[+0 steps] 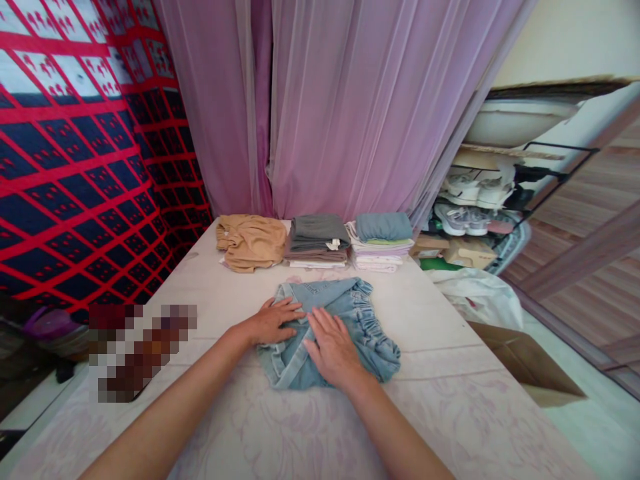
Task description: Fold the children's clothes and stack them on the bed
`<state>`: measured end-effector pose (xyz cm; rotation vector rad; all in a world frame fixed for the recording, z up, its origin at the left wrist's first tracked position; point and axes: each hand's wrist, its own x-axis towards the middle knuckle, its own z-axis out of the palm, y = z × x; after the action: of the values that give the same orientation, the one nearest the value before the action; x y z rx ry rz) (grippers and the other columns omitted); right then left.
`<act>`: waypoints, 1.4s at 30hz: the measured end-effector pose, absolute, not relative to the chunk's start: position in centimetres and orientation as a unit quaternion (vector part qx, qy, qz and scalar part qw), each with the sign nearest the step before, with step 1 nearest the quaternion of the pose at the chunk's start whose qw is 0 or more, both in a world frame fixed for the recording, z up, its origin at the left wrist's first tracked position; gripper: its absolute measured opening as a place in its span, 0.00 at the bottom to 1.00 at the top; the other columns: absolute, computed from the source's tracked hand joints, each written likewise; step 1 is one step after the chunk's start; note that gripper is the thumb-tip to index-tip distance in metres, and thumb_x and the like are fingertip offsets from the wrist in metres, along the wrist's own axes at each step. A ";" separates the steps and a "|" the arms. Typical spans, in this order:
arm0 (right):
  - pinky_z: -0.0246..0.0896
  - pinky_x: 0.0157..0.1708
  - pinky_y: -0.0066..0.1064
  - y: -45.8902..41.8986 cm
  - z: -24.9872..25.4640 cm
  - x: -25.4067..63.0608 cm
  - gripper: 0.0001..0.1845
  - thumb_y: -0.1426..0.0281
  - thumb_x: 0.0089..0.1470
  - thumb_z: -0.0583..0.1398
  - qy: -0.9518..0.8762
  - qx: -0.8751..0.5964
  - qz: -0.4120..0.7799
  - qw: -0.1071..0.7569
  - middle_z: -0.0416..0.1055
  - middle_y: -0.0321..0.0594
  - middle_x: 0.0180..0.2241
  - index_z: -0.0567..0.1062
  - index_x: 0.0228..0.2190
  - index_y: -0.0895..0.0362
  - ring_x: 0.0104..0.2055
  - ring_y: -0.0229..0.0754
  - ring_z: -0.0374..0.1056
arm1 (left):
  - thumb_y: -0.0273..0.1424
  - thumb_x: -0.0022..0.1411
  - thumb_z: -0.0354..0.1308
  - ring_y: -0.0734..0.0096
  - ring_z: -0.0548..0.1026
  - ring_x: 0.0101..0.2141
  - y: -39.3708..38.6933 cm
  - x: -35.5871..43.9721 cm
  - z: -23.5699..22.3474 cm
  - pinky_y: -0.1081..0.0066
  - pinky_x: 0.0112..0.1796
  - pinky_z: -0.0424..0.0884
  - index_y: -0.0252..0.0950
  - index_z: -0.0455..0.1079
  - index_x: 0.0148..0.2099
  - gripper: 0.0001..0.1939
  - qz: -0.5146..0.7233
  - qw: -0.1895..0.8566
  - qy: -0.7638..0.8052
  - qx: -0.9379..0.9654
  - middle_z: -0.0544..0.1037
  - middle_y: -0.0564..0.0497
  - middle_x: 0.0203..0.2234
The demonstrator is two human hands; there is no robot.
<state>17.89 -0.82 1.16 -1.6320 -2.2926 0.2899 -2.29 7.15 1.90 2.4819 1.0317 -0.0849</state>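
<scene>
A light blue pair of denim shorts (345, 300) lies folded over on the table, its gathered elastic waistband toward the right. My left hand (274, 321) rests on the left part of the denim, fingers spread and pointing right. Flat on the middle of the shorts lies my right hand (331, 347), its fingers stretched out toward the far side. Neither hand grips the cloth. Behind the shorts are tan folded trousers (254, 243), a stack topped by a dark grey garment (318, 230), and a stack topped by a blue-grey folded cloth (384, 227).
A pale flowered cloth covers the table (280, 433). Pink curtains (345, 113) hang behind it, and a red-and-black patterned cloth (90, 167) hangs at left. To the right stand a shoe rack (537, 180) and an open cardboard box (525, 363). A blurred-out item lies at the table's left.
</scene>
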 end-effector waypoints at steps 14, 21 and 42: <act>0.41 0.62 0.47 -4.5 2.1 15.0 0.34 0.57 0.54 0.58 -0.843 -0.480 0.180 0.162 0.49 0.47 0.65 0.61 0.60 0.53 0.66 0.50 0.43 | 0.21 0.60 0.43 0.67 0.67 0.55 12.2 -6.1 0.6 0.65 0.55 0.61 0.41 0.67 0.57 0.26 0.147 0.115 0.451 0.873 0.69 0.51 0.56; 0.36 0.61 0.55 -4.8 0.3 12.1 0.48 0.55 0.46 0.63 -0.824 -0.522 0.187 0.117 0.45 0.55 0.65 0.51 0.64 0.54 0.66 0.57 0.42 | 0.16 0.62 0.43 0.62 0.53 0.63 13.3 -6.8 1.7 0.55 0.59 0.48 0.53 0.60 0.61 0.32 0.000 -0.015 0.344 0.939 0.55 0.52 0.65; 0.69 0.31 0.38 -2.1 3.8 6.6 0.22 0.81 0.57 0.46 -0.783 -0.609 0.121 -0.011 0.75 0.59 0.37 0.70 0.50 0.62 0.37 0.51 0.75 | 0.19 0.63 0.46 0.66 0.59 0.61 14.4 -5.0 1.7 0.59 0.60 0.49 0.50 0.66 0.56 0.25 -0.002 0.034 0.276 0.961 0.67 0.54 0.59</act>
<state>6.61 -2.09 3.83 -1.9286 -2.4788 0.3843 -5.04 14.42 1.71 2.9543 0.8475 -0.0075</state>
